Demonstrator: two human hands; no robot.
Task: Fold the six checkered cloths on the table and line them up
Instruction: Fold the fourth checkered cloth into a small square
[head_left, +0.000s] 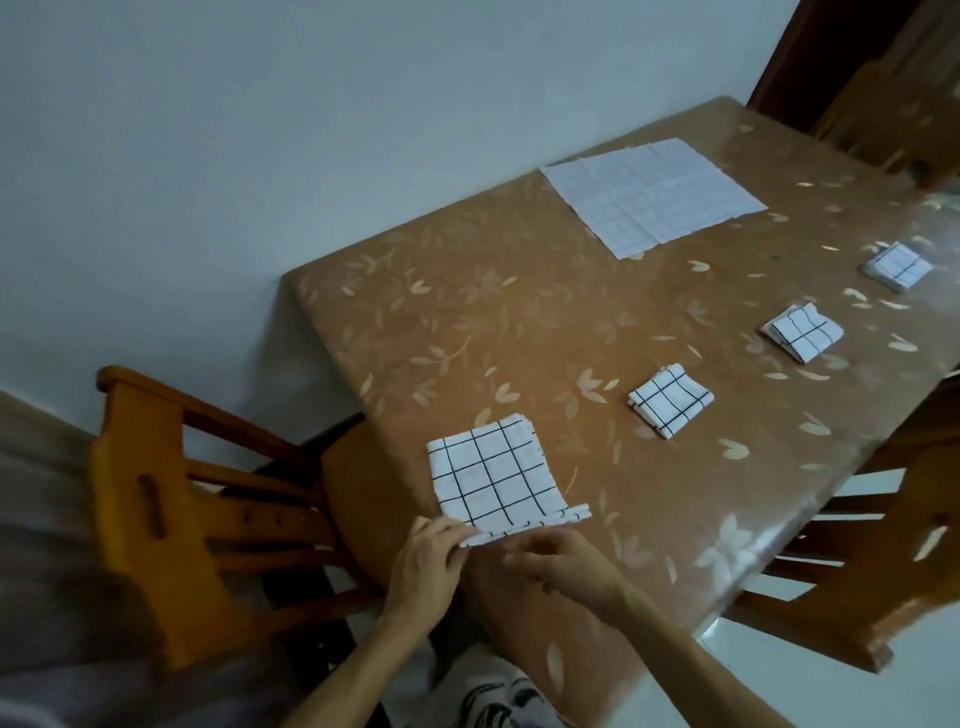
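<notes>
left hand: pinches cloth's near edge
right hand: blurred beside that edge, grip unclear
cloth: half-folded, near corner of table
folded cloths: three in row, table's right side

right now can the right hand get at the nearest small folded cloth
Probably yes: the right hand seems free, and only bare table lies between it and the folded cloth.
</notes>
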